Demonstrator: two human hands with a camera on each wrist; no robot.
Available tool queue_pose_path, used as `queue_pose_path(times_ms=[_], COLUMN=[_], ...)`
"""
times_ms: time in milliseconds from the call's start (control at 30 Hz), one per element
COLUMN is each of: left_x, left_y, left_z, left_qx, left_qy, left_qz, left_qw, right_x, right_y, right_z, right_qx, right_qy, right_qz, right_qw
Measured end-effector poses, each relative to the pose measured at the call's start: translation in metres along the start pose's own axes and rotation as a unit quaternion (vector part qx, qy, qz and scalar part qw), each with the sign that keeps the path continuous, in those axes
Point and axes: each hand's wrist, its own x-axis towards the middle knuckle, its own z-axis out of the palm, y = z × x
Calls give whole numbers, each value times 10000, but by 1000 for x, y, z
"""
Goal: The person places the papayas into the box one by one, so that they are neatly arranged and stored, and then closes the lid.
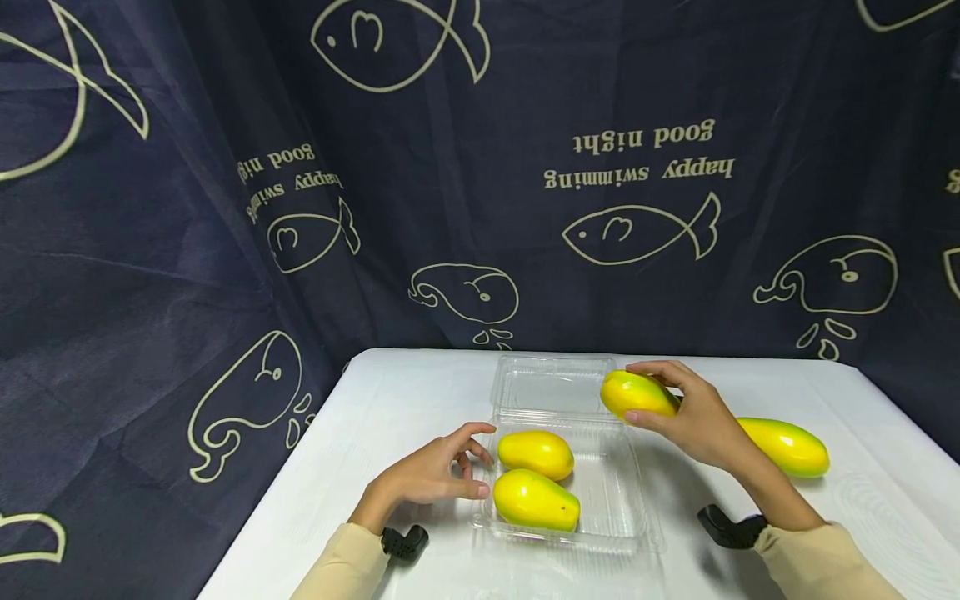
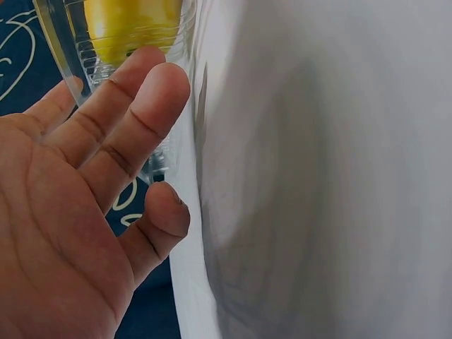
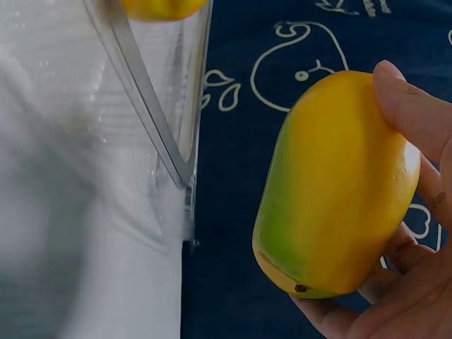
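My right hand (image 1: 693, 417) grips a yellow-green papaya (image 1: 637, 395) above the right side of an open clear plastic clamshell box (image 1: 611, 492). In the right wrist view, thumb and fingers hold that papaya (image 3: 335, 187) from one side, and its brown-dotted end is visible. Two more papayas lie in the left part of the box: a yellow one (image 1: 536, 454) behind and a greener one (image 1: 536, 500) in front. My left hand (image 1: 431, 471) is at the box's left wall with fingers loosely spread and holding nothing; whether the fingertips touch the wall I cannot tell.
Another papaya (image 1: 786, 447) lies on the white table (image 1: 870, 533) to the right, partly behind my right arm. The box's hinged lid (image 1: 551, 387) lies folded back toward the far edge. A dark curtain (image 1: 465, 167) with fish drawings hangs behind and at the left.
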Motion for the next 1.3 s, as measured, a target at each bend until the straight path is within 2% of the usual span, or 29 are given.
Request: queue_pose_path(times_ms=[400, 633, 1300], left_x=[1, 1, 1], left_y=[2, 2, 1], left_z=[-1, -1, 0], left_qx=[24, 5, 28], left_qy=[-21, -7, -18], left_qz=[46, 112, -15], left_qw=[10000, 9999, 10000], right_x=[-3, -3, -8], right_y=[-14, -16, -15], right_z=[14, 25, 43], right_qx=[338, 550, 781], right_qy=[-247, -460, -832], right_qz=[-223, -121, 191], right_qw=[9989, 9974, 9933])
